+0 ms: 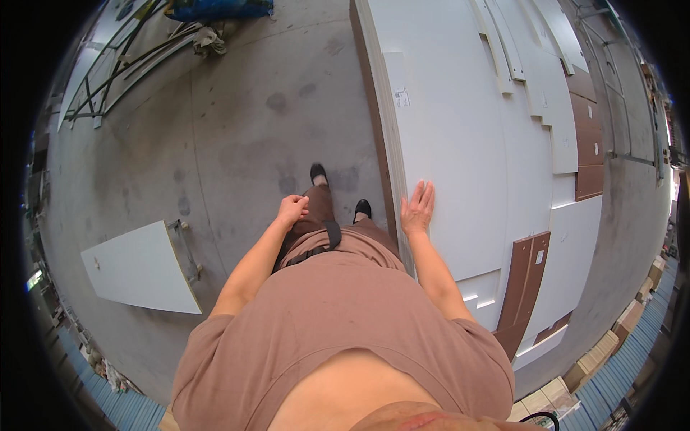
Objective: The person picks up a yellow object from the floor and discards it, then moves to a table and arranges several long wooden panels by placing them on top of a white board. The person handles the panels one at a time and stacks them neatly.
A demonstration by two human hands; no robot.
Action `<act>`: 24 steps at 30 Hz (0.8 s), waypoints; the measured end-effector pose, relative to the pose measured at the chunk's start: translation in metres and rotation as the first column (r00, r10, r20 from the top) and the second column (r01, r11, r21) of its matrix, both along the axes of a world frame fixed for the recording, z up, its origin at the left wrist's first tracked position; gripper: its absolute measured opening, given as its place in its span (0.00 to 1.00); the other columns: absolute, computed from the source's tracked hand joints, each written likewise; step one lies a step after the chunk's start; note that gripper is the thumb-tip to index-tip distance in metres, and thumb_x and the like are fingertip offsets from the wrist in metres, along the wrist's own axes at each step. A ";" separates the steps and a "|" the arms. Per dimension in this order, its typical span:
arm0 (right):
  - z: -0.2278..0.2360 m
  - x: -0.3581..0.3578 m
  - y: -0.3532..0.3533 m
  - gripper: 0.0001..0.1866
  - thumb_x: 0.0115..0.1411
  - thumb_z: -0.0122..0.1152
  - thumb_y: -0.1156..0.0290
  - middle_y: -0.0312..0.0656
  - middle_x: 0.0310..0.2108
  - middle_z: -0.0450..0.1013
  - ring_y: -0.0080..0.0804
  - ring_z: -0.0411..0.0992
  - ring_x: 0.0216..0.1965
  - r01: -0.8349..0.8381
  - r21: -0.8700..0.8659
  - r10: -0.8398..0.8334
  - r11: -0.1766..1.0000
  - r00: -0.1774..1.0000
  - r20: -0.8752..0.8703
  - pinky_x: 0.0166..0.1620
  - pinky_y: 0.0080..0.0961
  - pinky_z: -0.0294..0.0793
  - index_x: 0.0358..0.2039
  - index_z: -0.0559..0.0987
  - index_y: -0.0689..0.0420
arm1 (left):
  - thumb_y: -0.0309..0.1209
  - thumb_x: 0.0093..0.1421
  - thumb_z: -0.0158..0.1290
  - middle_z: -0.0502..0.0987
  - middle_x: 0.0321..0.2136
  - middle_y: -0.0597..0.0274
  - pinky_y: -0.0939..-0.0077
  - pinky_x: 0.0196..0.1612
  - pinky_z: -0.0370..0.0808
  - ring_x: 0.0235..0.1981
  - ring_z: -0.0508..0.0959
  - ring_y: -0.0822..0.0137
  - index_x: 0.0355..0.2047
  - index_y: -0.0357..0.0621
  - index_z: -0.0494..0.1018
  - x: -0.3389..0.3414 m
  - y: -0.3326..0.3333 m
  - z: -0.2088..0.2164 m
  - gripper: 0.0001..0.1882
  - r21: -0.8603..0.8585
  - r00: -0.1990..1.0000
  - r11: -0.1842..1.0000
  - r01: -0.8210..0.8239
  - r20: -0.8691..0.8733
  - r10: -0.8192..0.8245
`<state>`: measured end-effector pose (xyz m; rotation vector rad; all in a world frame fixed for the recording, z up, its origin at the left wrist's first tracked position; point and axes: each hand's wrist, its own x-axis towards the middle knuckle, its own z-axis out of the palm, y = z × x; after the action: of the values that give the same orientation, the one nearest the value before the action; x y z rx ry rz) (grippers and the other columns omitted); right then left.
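Observation:
My right hand [417,208] lies flat, fingers stretched out, near the left edge of a stack of large white panels [460,172]. Nothing is in its grasp. In front of my left thigh hangs my left hand [293,210], its fingers curled into a loose fist with nothing visible in them. A narrow white strip with a paper label [401,98] lies on the stack, farther ahead of my right hand. To the right of that hand, a brown board [523,284] rests on the white panels.
More brown boards [587,136] and narrow white strips [496,47] lie on the stack. A white board on a low metal stand [144,267] is at my left. Metal frames [108,79] and a blue bag [219,8] sit far left. Grey concrete floor [244,136] runs alongside the stack.

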<state>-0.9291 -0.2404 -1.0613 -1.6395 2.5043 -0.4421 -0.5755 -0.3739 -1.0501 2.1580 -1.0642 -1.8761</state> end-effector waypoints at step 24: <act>0.045 -0.026 -0.110 0.39 0.59 0.62 0.51 0.52 0.69 0.52 0.52 0.46 0.71 -0.036 -0.031 0.037 0.999 0.999 0.034 0.69 0.58 0.40 0.65 0.62 0.58 | 0.38 0.58 0.57 0.79 0.37 0.54 0.64 0.49 0.74 0.43 0.78 0.55 0.43 0.46 0.81 -0.292 -0.354 0.061 0.15 -0.619 0.715 0.449 0.645 0.279 -0.642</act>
<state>-0.9547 -0.3509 -1.0159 -1.6710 2.4505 -0.5019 -0.8672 -0.7282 -0.9891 1.3736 -2.3788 -1.2436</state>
